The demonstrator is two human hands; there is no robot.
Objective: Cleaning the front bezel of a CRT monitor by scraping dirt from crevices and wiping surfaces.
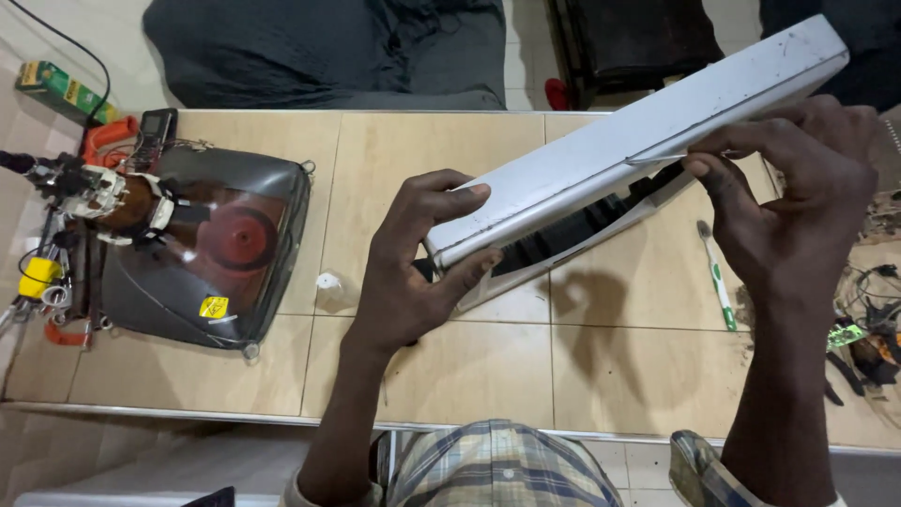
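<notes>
Above the tiled table (pixel 450 366), the left hand (pixel 413 272) is gripping the grey plastic casing (pixel 638 131) at its lower end while the right hand (pixel 798 188) is pinching its upper edge; prying the seam apart likely calls for steady finger pressure.

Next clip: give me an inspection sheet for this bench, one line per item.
Surface: tan tiled bench top, dusty.
Job's things: long silver-grey panel with a dark inner face, held tilted above the bench.
Clutter: bare picture tube lying at left; toothbrush; small white object; handheld meter; green box.
Hands: left hand grips the panel's lower end; right hand pinches its edge near the upper end.
Cables: black lead at top left; loose wires and parts at right edge.
Surroundings: dark cushion behind the bench.
</notes>
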